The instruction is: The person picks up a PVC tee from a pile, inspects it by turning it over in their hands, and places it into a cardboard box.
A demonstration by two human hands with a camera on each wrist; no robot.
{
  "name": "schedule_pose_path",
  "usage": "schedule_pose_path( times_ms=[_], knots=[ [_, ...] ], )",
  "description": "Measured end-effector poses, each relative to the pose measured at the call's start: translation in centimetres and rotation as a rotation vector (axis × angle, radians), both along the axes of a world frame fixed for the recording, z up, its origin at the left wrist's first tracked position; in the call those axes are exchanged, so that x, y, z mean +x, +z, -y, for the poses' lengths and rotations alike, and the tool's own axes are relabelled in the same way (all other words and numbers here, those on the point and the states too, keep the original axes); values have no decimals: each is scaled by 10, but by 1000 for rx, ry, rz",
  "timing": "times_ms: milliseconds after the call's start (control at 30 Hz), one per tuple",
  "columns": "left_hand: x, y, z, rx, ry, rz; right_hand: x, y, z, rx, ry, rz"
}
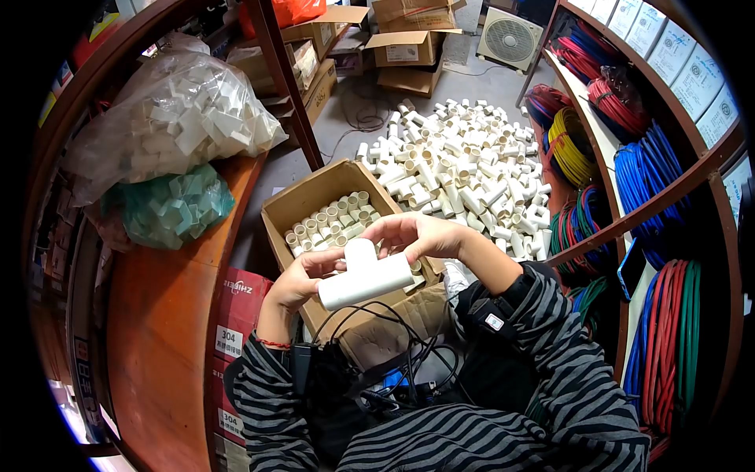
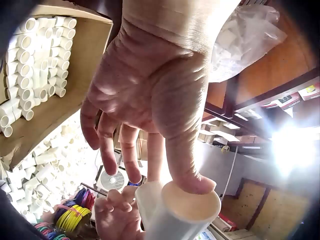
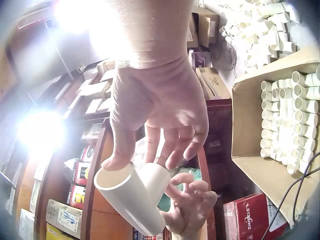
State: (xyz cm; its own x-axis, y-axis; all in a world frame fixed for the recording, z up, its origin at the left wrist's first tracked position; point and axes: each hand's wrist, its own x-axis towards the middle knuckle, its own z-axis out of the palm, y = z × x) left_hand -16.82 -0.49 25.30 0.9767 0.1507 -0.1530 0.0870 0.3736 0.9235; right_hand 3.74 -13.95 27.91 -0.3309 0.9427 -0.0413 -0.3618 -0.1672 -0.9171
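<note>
Between the two hands, over the near side of a cardboard box, is a white plastic pipe tee [image 1: 366, 283], its short branch pointing away from the body. The left hand [image 1: 296, 281] pinches its left end; in the left wrist view the thumb [image 2: 192, 181] lies on the open rim. At the other end, the right hand [image 1: 429, 236] holds the tee with thumb and fingers, and in the right wrist view that thumb [image 3: 119, 156] presses the rim. Rows of like white fittings [image 1: 334, 224] stand packed in the cardboard box [image 1: 295, 197].
A large pile of loose white fittings [image 1: 464, 165] covers the floor beyond the box. Black cables [image 1: 409, 338] lie near the lap. Left is a wooden shelf [image 1: 157, 315] with bagged fittings [image 1: 189, 118]; right, a rack holds wire coils [image 1: 653, 181]. A red carton [image 1: 240, 303] stands beside the box.
</note>
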Motion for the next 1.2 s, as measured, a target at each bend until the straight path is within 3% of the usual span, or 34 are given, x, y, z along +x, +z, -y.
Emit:
schedule_pose_path(
  times_ms=[1200],
  knots=[
    [1, 2, 2, -51, -1, 55, 0, -2, 0, 25, -20, 15]
  ],
)
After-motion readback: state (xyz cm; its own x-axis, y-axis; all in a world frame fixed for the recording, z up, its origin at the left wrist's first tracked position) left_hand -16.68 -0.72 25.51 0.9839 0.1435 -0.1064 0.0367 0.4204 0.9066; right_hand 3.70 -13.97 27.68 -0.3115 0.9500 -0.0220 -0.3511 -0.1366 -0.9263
